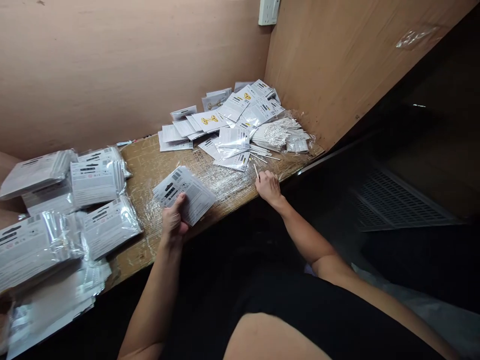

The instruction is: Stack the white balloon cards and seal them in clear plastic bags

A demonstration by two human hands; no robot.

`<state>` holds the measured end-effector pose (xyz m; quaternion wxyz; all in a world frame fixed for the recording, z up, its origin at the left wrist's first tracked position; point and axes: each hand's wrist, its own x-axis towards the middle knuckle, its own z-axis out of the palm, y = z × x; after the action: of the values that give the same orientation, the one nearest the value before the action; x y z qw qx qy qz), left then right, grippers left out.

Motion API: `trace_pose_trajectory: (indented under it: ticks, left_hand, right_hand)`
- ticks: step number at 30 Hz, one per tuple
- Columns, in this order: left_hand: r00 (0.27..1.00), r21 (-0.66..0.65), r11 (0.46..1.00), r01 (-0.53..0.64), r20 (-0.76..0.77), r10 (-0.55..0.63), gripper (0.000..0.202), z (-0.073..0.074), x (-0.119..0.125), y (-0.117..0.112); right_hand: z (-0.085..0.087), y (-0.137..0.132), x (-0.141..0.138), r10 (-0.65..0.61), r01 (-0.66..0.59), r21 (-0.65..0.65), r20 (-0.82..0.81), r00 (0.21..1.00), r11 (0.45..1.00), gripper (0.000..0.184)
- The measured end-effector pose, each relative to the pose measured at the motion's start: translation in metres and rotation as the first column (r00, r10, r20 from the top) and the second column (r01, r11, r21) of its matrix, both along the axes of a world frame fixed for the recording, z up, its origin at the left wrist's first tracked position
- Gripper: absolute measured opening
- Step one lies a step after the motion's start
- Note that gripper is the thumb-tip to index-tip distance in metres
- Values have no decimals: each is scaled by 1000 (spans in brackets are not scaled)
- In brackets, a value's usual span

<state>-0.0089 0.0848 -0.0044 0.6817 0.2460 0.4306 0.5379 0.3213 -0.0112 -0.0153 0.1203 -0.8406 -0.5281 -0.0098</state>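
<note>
Closest to my head camera is the black shirt (322, 310) of the person, and from it both bare arms reach forward to a narrow bench. The left hand (174, 219) is closed on a printed white card (184, 194): the thumb presses on its front and the fingers stay behind it, so the card is gripped and lifted a little above the bench top, tilted toward the camera. The right hand (268, 187) rests at the bench edge with the fingers slightly curled, and a thin white stick (256, 171) stands just at the fingertips. I cannot tell if the hand really pinches this stick or only touches it.

Around the right hand lie loose white sticks (260, 155), and beyond them is a messy heap of white cards (240, 112) with gold shapes printed on some. A bundle of white sticks (275, 134) lies at the right side of this heap. On the left side of the bench are stacked sealed plastic packs (98, 182). The bench top (157, 167) is cardboard wrapped in clear film. Behind it stand tan wooden panels (112, 65) with a white wall socket (269, 11), and a dark vent grille (397, 200) is at the right.
</note>
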Motion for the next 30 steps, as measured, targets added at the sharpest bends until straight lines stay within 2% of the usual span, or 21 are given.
trace_pose_trajectory:
  ticks: [2, 5, 7, 9, 10, 12, 15, 16, 19, 21, 23, 26, 28, 30]
  left_hand:
    - [1000, 4, 1000, 30, -3, -30, 51, 5, 13, -4]
    - [998, 14, 998, 56, -7, -56, 51, 13, 21, -10]
    - [999, 5, 999, 47, -19, -47, 51, 15, 20, -12]
    - [999, -12, 1000, 26, -40, -27, 50, 15, 14, -13]
    - [999, -21, 1000, 17, -50, -18, 50, 15, 11, -13]
    - [998, -31, 999, 9, -63, -10, 50, 13, 2, -13]
    - [997, -32, 999, -41, -73, 39, 50, 11, -12, -9]
    - [994, -22, 997, -72, -80, 70, 50, 10, -16, -7]
    - [983, 20, 990, -142, -112, 143, 50, 8, -22, -1]
    - [982, 46, 990, -136, -125, 141, 53, 5, -20, 4]
    - [985, 81, 991, -108, -123, 118, 58, 1, -17, 9]
    - [986, 136, 984, -114, -103, 128, 64, -2, -16, 15]
    - [980, 153, 975, -160, -94, 176, 63, -2, -21, 16]
    - [971, 172, 966, -193, -107, 213, 61, 0, -27, 15]
  right_hand:
    - [3, 22, 16, 13, -13, -29, 3, 1000, 999, 30]
    - [17, 62, 55, 24, -24, -65, -1, 1000, 998, 39]
    - [27, 85, 71, 21, -21, -23, 20, 1000, 1000, 39]
    - [32, 99, 68, 87, -89, 54, 36, 996, 995, 39]
    - [31, 100, 59, 162, -165, 71, 41, 986, 984, 43]
    - [22, 89, 31, 352, -354, 39, 50, 935, 934, 58]
    - [0, 45, -12, 599, -602, -5, 103, 794, 799, 79]
    - [-7, 28, -21, 671, -677, 17, 121, 732, 736, 73]
    - [-17, -13, -29, 830, -845, 75, 157, 535, 530, 29]
    - [-15, -21, -24, 878, -892, 84, 157, 453, 445, 27]
    - [-12, -18, -18, 889, -897, 65, 125, 441, 436, 30]
    - [-9, -12, -14, 878, -878, -5, 6, 479, 479, 48]
    - [-3, -16, -14, 872, -877, -37, -94, 481, 480, 46]
    - [12, -23, -18, 875, -887, -21, -157, 458, 460, 38]
